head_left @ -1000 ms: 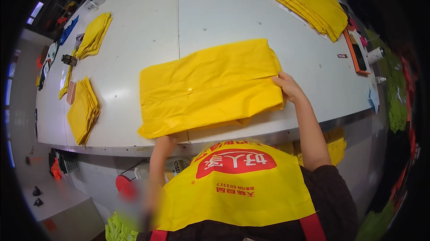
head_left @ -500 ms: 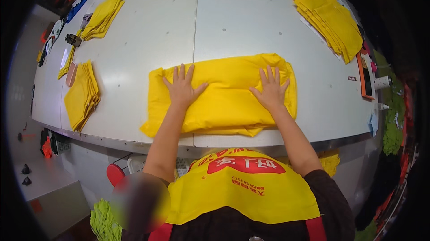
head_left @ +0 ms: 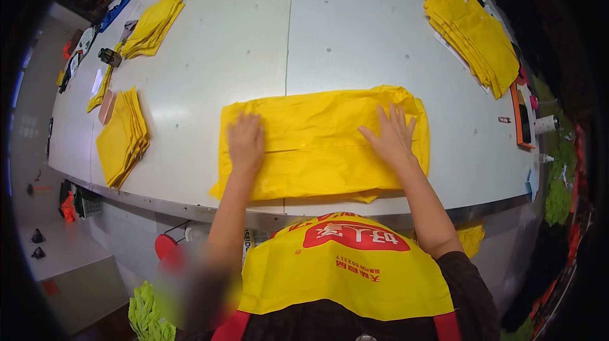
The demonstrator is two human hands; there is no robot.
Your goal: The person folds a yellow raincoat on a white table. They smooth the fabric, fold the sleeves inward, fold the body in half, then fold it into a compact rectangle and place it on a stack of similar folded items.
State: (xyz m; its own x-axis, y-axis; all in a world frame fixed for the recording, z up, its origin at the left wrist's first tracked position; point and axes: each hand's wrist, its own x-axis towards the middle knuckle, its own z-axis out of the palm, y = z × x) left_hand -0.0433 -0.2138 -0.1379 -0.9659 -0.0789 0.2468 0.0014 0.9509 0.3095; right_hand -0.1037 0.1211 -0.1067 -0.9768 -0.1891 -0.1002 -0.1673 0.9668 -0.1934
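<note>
A folded yellow garment (head_left: 317, 138) lies flat on the white table (head_left: 330, 30) near its front edge. My left hand (head_left: 245, 141) presses on the garment's left part, fingers close together. Over on the garment's right part rests my right hand (head_left: 393, 136), palm down with the fingers spread. Neither hand grips anything. I wear a yellow vest with a red patch (head_left: 349, 265).
A stack of folded yellow garments (head_left: 474, 36) lies at the table's far right. Two more yellow stacks sit at the left (head_left: 124, 138) and far left (head_left: 152, 24). An orange-edged tablet (head_left: 521, 119) and small items line the right edge. A red stool (head_left: 166, 246) stands below the table.
Both hands have slid along the garment, the left hand's fingers closing together. One second ago the hands held the garment by its edges; now they press flat on it.
</note>
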